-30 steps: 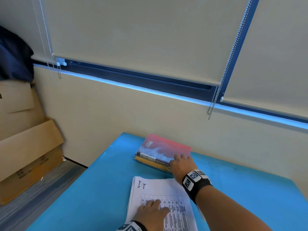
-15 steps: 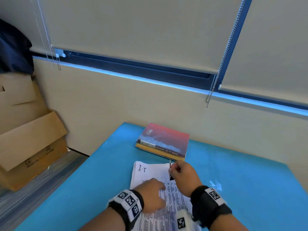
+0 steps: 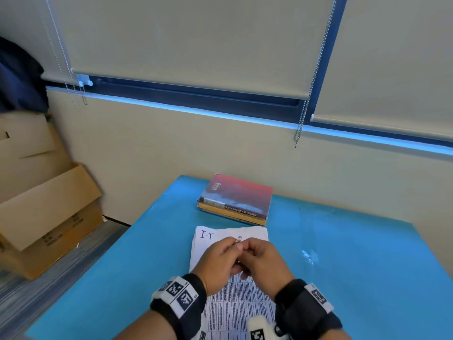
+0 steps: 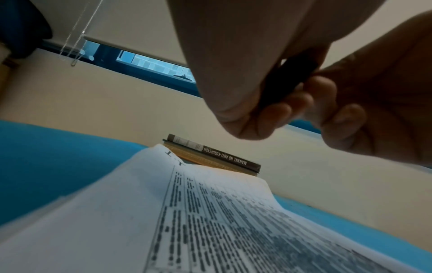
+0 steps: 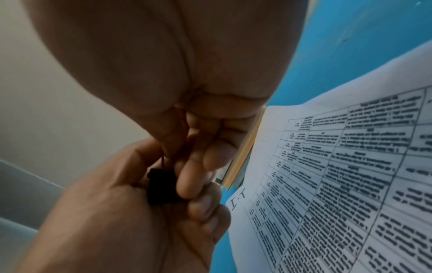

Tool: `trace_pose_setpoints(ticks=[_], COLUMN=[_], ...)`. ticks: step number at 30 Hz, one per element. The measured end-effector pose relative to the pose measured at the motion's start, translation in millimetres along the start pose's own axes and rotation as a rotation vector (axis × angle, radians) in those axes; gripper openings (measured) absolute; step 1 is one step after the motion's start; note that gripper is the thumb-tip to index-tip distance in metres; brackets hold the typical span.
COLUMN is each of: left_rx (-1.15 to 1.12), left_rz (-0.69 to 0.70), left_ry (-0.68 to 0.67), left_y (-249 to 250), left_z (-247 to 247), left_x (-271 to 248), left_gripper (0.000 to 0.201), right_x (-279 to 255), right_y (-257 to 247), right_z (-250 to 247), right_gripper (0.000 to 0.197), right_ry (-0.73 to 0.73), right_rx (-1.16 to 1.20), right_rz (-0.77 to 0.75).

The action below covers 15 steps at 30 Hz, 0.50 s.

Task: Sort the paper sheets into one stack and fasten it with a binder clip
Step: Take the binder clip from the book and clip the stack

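A stack of printed paper sheets (image 3: 255,233), marked "I.T" at its far left corner, lies flat on the blue table (image 3: 343,266). Both hands meet just above its far half. My left hand (image 3: 230,247) and right hand (image 3: 251,249) pinch a small black binder clip between their fingertips, and its wire loop (image 3: 238,239) pokes up. The right wrist view shows the clip's black body (image 5: 161,186) squeezed between the fingers of both hands. In the left wrist view the clip (image 4: 287,81) is a dark bar above the paper stack (image 4: 210,212). The clip is not touching the paper.
Two stacked books (image 3: 240,197), the top one red, lie just beyond the paper near the wall. Cardboard boxes (image 3: 49,212) stand on the floor to the left of the table. A blind chain (image 3: 300,128) hangs at the window behind.
The right hand came back from the books with the clip. The left hand lifted off the paper and joined it, so both now hold the clip above the stack.
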<state>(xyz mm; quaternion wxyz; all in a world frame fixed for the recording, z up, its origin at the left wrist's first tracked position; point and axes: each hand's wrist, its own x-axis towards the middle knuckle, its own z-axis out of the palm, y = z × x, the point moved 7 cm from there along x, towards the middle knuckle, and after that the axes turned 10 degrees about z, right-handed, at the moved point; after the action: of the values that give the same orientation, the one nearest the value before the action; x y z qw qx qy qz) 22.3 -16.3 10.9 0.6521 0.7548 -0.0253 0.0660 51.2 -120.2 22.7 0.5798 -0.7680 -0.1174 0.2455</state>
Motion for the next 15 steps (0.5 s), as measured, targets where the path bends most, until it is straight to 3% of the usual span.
trace_pose_setpoints(ticks=[4,8,15], left_rx=[0.061,0.074,-0.021], left_rz=[-0.013,-0.093,-0.199], left_ry=[0.016,-0.026,-0.033], left_y=[4,5,0], left_z=[-4,-5,-5], left_x=[-4,-7,-14], left_gripper=[0.034,0.042,0.037], right_x=[-7,-6,-6], right_y=[-9,-11,-13], right_z=[-2,-8,-8], right_gripper=[0.005,0.018,0.009], right_ry=[0.070,0.203,0.291], right_rx=[-0.049,-0.216,-0.417], right_rz=[-0.048,-0.133,-0.222])
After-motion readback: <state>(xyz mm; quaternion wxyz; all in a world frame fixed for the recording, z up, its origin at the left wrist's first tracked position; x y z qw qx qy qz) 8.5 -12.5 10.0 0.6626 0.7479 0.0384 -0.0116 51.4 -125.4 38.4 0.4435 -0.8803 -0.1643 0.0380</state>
